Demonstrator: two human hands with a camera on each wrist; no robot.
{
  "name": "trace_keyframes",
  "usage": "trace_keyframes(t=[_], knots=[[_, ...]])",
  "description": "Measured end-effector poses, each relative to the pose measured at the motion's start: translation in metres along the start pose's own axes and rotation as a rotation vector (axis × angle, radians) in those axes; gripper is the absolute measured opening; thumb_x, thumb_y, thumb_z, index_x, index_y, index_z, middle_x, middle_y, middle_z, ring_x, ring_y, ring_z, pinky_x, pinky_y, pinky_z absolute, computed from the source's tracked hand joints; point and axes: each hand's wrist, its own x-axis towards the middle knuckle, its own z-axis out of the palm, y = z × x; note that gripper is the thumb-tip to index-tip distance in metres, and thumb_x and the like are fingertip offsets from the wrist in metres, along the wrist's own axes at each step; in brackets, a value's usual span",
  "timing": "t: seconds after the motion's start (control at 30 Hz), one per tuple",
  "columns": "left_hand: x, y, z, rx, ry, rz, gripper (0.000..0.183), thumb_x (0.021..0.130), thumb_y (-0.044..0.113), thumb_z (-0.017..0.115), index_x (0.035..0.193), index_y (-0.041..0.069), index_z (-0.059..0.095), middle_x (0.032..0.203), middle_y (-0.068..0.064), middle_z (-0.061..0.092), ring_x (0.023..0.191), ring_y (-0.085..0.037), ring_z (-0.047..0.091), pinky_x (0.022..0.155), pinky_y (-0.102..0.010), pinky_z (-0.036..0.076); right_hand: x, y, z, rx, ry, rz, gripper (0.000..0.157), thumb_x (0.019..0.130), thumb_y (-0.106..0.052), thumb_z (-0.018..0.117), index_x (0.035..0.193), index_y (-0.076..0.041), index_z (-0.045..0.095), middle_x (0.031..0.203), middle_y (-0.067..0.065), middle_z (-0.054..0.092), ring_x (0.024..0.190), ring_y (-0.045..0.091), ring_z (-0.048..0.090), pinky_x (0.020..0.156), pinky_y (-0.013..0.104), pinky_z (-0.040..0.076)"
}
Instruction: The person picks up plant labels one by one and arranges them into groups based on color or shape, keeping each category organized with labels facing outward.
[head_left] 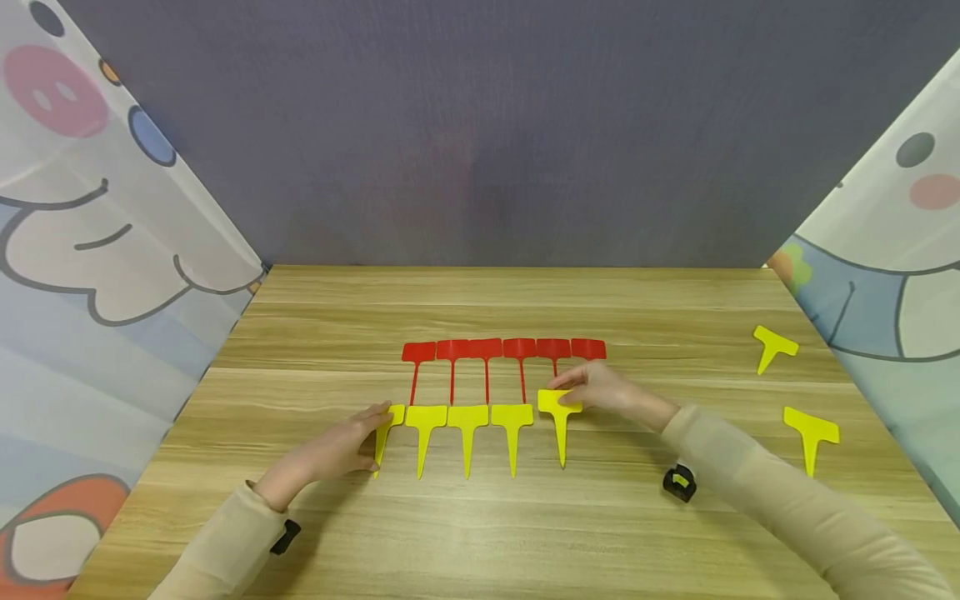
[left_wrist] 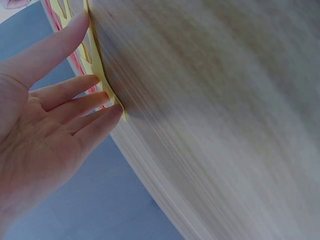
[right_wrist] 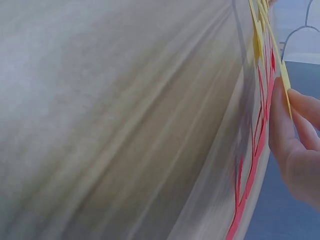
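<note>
In the head view my right hand pinches a T-shaped yellow plant label by its head, between thumb and fingers. The right wrist view shows this label edge-on, held off the table. My left hand touches the leftmost yellow label with fingertips and thumb, partly covering it; its fingers look nearly straight in the left wrist view. Between the hands, several yellow labels lie side by side, stems toward me. Behind them runs a row of red labels, the rightmost ones partly hidden by my right hand.
Two loose yellow labels lie at the right of the wooden table, one farther back and one nearer. A grey panel stands behind the table. Printed cloths hang at both sides.
</note>
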Motion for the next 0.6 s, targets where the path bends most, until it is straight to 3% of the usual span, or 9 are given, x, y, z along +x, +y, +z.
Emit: trace_keyframes(t=[0.17, 0.43, 0.6], knots=[[0.0, 0.001, -0.001, -0.008, -0.006, -0.009, 0.067, 0.068, 0.009, 0.074, 0.124, -0.011, 0.042, 0.137, -0.025, 0.029, 0.121, -0.04, 0.034, 0.093, -0.048, 0.037, 0.0, 0.002, 0.004, -0.038, 0.015, -0.003, 0.028, 0.078, -0.006, 0.063, 0.106, 0.0, 0.064, 0.107, 0.013, 0.062, 0.088, 0.018, 0.053, 0.069, 0.025, 0.047], [0.001, 0.001, -0.001, -0.016, -0.006, -0.024, 0.067, 0.068, 0.008, 0.074, 0.124, -0.011, 0.042, 0.137, -0.025, 0.029, 0.121, -0.04, 0.033, 0.093, -0.048, 0.036, -0.001, 0.003, 0.009, -0.034, -0.003, -0.02, 0.028, 0.08, -0.004, 0.061, 0.107, 0.001, 0.063, 0.112, 0.017, 0.058, 0.081, 0.015, 0.055, 0.066, 0.025, 0.048], [0.001, 0.001, 0.0, -0.019, -0.005, -0.026, 0.068, 0.068, 0.008, 0.074, 0.125, -0.01, 0.042, 0.137, -0.025, 0.029, 0.122, -0.04, 0.033, 0.094, -0.049, 0.035, 0.0, 0.003, 0.012, -0.057, 0.008, -0.021, 0.026, 0.08, -0.003, 0.061, 0.106, 0.0, 0.064, 0.11, 0.016, 0.059, 0.089, 0.019, 0.055, 0.07, 0.026, 0.049]])
